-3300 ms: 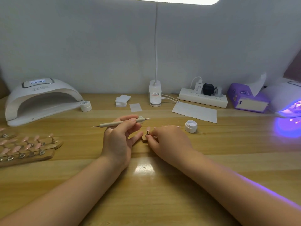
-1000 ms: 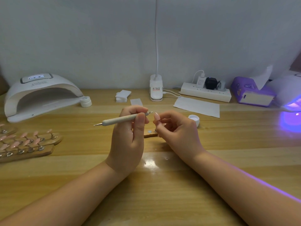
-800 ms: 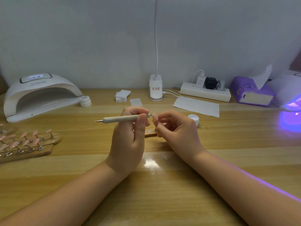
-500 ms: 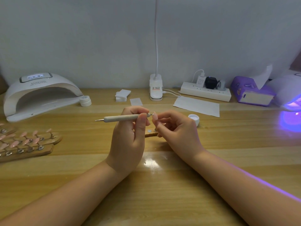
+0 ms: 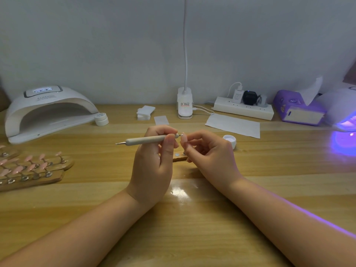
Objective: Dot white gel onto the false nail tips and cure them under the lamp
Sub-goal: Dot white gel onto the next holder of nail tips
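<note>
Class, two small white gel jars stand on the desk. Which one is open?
The jar behind the right hand is open; the lidded jar by the white lamp is closed.

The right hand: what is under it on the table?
Under the right hand lies a small wooden holder strip with a round metal disc. Only its left end shows; the hand covers the rest. The hand pinches a pink nail tip.

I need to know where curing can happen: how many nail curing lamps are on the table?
2. A white curing lamp stands at the far left, its opening dark. A second lamp sits at the far right edge, glowing purple and partly cut off by the frame.
</note>
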The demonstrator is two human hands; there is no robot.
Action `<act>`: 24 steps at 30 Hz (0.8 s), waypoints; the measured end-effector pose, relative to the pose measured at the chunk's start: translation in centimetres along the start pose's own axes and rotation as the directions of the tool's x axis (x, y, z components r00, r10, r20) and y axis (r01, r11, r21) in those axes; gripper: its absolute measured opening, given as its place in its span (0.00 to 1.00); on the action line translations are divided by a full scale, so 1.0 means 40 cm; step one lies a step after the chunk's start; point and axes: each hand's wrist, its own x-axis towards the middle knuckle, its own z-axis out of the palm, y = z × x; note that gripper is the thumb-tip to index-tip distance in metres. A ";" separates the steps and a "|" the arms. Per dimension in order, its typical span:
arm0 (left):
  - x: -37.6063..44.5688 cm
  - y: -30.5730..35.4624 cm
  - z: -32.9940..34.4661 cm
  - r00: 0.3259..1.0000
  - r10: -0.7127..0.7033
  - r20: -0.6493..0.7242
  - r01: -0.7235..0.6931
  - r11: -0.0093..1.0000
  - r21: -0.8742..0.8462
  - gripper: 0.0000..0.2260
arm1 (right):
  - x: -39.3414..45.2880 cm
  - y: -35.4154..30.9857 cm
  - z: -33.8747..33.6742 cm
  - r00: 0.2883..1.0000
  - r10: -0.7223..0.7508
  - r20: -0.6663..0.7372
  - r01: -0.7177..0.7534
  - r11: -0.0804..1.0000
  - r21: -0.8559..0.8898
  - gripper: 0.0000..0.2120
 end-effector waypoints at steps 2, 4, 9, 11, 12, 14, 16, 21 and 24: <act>0.000 0.001 0.000 1.000 0.004 0.002 -0.004 1.000 0.003 0.06 | 0.000 0.000 -0.001 1.000 0.002 0.002 -0.002 1.000 0.003 0.04; 0.000 0.001 0.000 1.000 0.005 0.004 -0.005 1.000 0.002 0.07 | 0.000 0.000 -0.001 1.000 0.000 0.005 0.000 1.000 0.004 0.04; 0.000 -0.001 -0.002 1.000 -0.008 0.007 0.008 1.000 0.002 0.06 | 0.000 -0.002 0.000 1.000 -0.008 0.006 0.008 1.000 0.009 0.05; 0.000 -0.002 -0.003 1.000 -0.009 0.007 0.009 1.000 0.000 0.05 | 0.000 -0.003 0.000 1.000 -0.012 0.005 0.012 1.000 0.007 0.05; 0.000 -0.002 -0.003 1.000 -0.008 0.007 0.008 1.000 -0.002 0.05 | 0.000 -0.003 0.000 1.000 -0.012 0.006 0.012 1.000 0.007 0.05; 0.000 -0.003 -0.002 1.000 -0.010 0.010 0.010 1.000 -0.001 0.05 | 0.000 -0.002 0.000 1.000 -0.014 0.010 0.014 1.000 0.005 0.04; 0.001 -0.004 0.000 1.000 -0.016 0.012 0.016 1.000 0.002 0.06 | -0.001 -0.001 0.001 1.000 -0.017 0.009 0.017 1.000 0.007 0.05; 0.003 -0.004 0.000 1.000 -0.021 0.007 0.021 1.000 -0.001 0.05 | 0.001 0.003 0.002 1.000 -0.030 0.001 0.030 1.000 -0.002 0.05; 0.002 -0.004 -0.002 1.000 -0.017 0.007 0.017 1.000 0.002 0.05 | 0.001 0.006 0.001 0.999 -0.032 0.005 0.032 0.999 -0.002 0.05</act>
